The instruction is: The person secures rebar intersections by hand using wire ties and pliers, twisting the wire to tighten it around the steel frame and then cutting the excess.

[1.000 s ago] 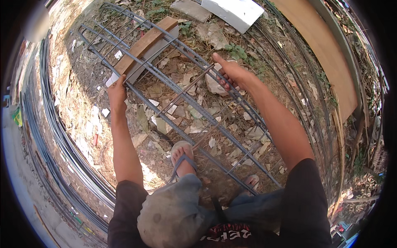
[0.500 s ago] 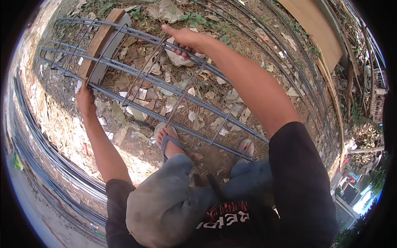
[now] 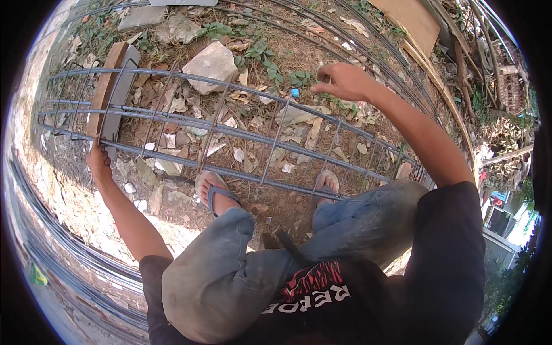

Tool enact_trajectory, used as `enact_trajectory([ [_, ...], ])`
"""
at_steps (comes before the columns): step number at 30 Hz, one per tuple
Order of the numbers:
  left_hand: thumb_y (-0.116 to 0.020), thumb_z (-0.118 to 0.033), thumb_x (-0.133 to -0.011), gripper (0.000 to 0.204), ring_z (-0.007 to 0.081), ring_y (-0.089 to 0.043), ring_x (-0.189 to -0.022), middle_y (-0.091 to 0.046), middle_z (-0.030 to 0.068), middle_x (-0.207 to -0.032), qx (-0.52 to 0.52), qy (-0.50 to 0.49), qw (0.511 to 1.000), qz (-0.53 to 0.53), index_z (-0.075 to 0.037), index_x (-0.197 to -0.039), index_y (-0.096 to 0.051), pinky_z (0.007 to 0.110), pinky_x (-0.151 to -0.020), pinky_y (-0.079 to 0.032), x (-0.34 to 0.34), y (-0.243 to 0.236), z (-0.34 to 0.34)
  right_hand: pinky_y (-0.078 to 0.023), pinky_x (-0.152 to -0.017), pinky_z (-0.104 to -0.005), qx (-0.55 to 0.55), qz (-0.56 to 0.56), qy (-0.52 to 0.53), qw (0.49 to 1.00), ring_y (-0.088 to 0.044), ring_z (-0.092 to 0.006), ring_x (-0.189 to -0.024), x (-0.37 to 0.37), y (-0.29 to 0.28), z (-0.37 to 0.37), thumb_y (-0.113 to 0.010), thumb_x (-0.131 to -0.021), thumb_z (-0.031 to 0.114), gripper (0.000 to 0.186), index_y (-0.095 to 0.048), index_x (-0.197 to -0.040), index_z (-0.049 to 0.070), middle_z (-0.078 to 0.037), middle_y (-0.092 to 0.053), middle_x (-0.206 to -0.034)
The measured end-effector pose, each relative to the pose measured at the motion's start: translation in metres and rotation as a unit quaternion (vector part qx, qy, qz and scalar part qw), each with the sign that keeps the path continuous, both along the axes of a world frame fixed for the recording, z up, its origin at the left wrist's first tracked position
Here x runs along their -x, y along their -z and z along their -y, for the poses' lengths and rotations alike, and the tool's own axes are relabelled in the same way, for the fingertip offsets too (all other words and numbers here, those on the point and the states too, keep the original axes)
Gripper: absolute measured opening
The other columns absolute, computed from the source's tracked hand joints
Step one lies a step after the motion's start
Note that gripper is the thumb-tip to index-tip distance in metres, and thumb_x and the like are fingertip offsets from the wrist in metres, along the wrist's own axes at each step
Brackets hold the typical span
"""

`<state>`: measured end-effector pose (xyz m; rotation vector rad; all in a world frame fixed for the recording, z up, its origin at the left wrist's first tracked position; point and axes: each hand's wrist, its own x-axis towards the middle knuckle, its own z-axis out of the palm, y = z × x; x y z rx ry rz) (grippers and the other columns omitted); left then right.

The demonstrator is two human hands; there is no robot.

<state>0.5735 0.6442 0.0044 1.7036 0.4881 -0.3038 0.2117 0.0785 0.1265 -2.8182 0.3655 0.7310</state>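
A long cage of steel reinforcing bars (image 3: 276, 146), with thin square ties along it, lies crosswise in front of me. Its left part rests over a wooden block (image 3: 107, 86) that has a grey slab face beside it. My left hand (image 3: 99, 160) is closed around the near bar at that block; part of the fingers is hidden. Beyond the far bar, my right hand (image 3: 345, 81) hovers with nothing in it, thumb and fingers apart and slightly curled. My sandalled feet (image 3: 214, 192) are at the cage's near side.
A pale rock (image 3: 213, 68) lies just past the far bar, among leaves and rubble. Long loose rods (image 3: 397, 77) curve across the far right, near a brown board (image 3: 411, 23). More bundled rods (image 3: 75, 241) run along the left.
My right hand has let go of the far bar and moved right, away from the cage. My left hand stays on the near bar. The view has shifted.
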Motion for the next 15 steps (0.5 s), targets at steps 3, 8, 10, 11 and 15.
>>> enact_trajectory([
  [3,-0.072,-0.035,-0.088,0.028,0.0050,-0.032,-0.043,-0.045,-0.0039,-0.061,-0.067,-0.013,0.997,0.027,-0.007,-0.088,-0.069,0.025,-0.038,-0.019,-0.008,0.009,-0.005,-0.048,-0.095,-0.0507,0.047,0.011,-0.042,0.998,-0.065,-0.0302,-0.098,0.051,0.031,-0.034,-0.060,-0.087,0.062,0.061,-0.068,-0.106,0.005,-0.013,-0.067,-0.101],
  [8,-0.079,-0.039,-0.080,0.037,0.0096,-0.034,-0.043,-0.044,-0.0023,-0.058,-0.161,-0.057,0.985,0.038,-0.008,-0.070,-0.061,0.029,-0.040,-0.025,-0.015,0.004,0.007,-0.040,-0.105,-0.0543,0.141,0.090,-0.167,0.972,-0.059,-0.0255,-0.110,0.045,0.038,-0.038,-0.066,-0.086,0.052,0.046,-0.070,-0.104,0.010,-0.005,-0.064,-0.102],
  [10,-0.079,-0.039,-0.080,0.038,0.0103,-0.036,-0.044,-0.044,-0.0017,-0.057,-0.103,-0.020,0.994,0.017,-0.008,-0.068,-0.061,0.029,-0.040,-0.026,-0.010,0.002,0.025,-0.029,-0.111,-0.0612,0.131,0.110,-0.069,0.983,-0.056,-0.0231,-0.114,0.060,0.038,-0.034,-0.067,-0.086,0.047,0.038,-0.071,-0.104,0.013,-0.002,-0.064,-0.106],
  [11,-0.078,-0.038,-0.080,0.037,0.0107,-0.036,-0.044,-0.043,-0.0015,-0.058,-0.128,-0.021,0.991,0.037,-0.008,-0.069,-0.061,0.029,-0.040,-0.026,-0.014,-0.003,0.021,-0.026,-0.112,-0.0648,0.113,0.124,-0.042,0.985,-0.056,-0.0241,-0.114,0.061,0.041,-0.035,-0.067,-0.087,0.047,0.037,-0.071,-0.104,0.015,-0.002,-0.064,-0.106],
  [15,-0.074,-0.042,-0.083,0.047,0.0297,-0.064,-0.067,-0.068,0.0154,-0.076,-0.551,-0.037,0.820,0.147,0.005,-0.089,-0.068,0.040,-0.061,-0.051,0.000,-0.028,0.005,-0.023,-0.115,-0.0650,0.051,0.117,-0.013,0.992,-0.058,-0.0263,-0.113,0.042,0.047,-0.046,-0.068,-0.086,0.049,0.040,-0.075,-0.101,0.013,-0.005,-0.067,-0.103],
])
